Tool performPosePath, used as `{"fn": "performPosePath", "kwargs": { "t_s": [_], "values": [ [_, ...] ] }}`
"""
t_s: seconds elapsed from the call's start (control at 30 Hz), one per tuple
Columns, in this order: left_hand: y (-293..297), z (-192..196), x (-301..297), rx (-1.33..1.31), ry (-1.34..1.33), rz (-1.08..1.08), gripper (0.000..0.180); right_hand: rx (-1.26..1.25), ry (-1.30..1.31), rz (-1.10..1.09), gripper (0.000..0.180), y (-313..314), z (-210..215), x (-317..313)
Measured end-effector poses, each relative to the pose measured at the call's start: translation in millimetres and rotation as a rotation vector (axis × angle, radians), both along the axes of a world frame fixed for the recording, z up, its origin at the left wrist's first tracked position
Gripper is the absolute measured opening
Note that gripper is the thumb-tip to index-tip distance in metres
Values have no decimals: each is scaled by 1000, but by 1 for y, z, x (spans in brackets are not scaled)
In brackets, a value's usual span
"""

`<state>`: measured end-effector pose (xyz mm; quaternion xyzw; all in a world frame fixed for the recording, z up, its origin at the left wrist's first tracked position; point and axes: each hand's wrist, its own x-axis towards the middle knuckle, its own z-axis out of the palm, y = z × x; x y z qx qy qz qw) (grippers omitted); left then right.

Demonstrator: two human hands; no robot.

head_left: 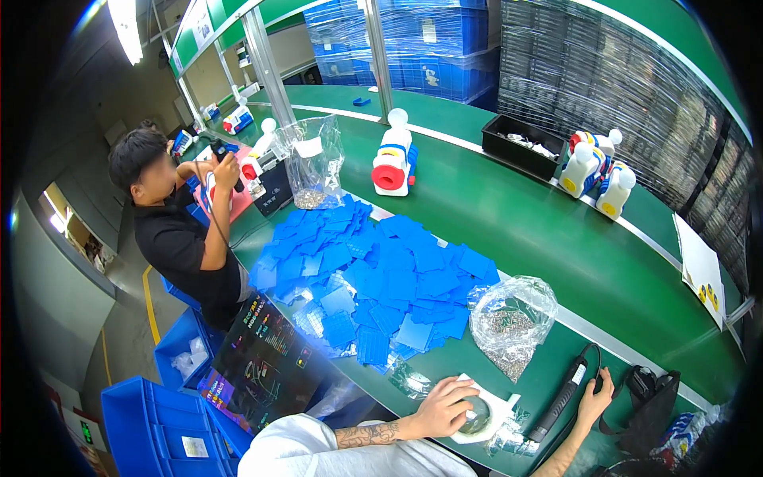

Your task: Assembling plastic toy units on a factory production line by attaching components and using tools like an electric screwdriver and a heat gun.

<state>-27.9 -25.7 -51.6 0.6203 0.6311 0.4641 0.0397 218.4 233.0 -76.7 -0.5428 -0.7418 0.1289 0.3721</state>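
My left hand (445, 408) lies over a white plastic part (486, 413) with a round, glassy-looking middle, its bent fingers gripping the rim close to the table's near edge. My right hand (594, 397) is to the right, fingers closed around a black cable (599, 367). That cable loops from the top of a black electric screwdriver (560, 399), which lies slanted on the table between my hands. Just beyond the white part is a clear bag (513, 326) of small metal screws. A large heap of flat blue plastic pieces (389, 278) spreads to the left.
At the left a co-worker (179, 207) holds a dark power tool over a red-and-white unit. White-and-blue units (395, 163) stand along the green bench (469, 215). A black bin (522, 147) is farther back. Blue crates (159, 421) are at lower left. Another screw bag (310, 163) stands beyond the heap.
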Motion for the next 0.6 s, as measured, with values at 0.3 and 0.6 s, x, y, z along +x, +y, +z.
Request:
{"fn": "performPosePath", "kwargs": {
  "t_s": [0.3,0.6],
  "values": [
    [0,0,-1,-12,8,-2,9,4,3,1,32,0,0,0],
    [0,-1,-1,1,2,-3,9,8,5,18,33,2,-2,0]
  ]
}}
